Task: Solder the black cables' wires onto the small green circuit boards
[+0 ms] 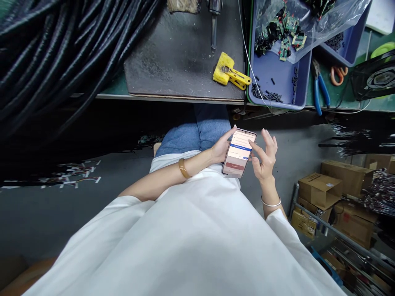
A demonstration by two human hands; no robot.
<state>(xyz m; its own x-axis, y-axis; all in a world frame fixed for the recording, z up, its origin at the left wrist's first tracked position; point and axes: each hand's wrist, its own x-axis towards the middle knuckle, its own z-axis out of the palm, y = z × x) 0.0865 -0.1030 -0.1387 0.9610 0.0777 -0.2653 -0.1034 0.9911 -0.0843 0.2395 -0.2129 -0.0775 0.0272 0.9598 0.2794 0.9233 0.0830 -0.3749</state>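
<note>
A smartphone (pixel 237 154) with a lit screen lies in my left hand (pixel 221 146), just below the table's front edge and over my lap. The fingers of that hand are mostly hidden behind the phone, and the thumb runs along its upper left edge. My right hand (pixel 264 158) is at the phone's right side, its fingers apart and holding nothing. Its index finger points at the upper right part of the screen, touching it or just above it. The screen shows a blue bar and pale panels, with text too small to read.
On the bench mat (pixel 173 57) lie a yellow sponge (pixel 221 69), a yellow-handled tool (pixel 237 77) and a soldering iron (pixel 214 28). Black cables (pixel 61 53) fill the left. A blue bin (pixel 280 70) with circuit boards, pliers (pixel 321 88) and scissors (pixel 338 75) are at right; boxes (pixel 319 189) stand lower right.
</note>
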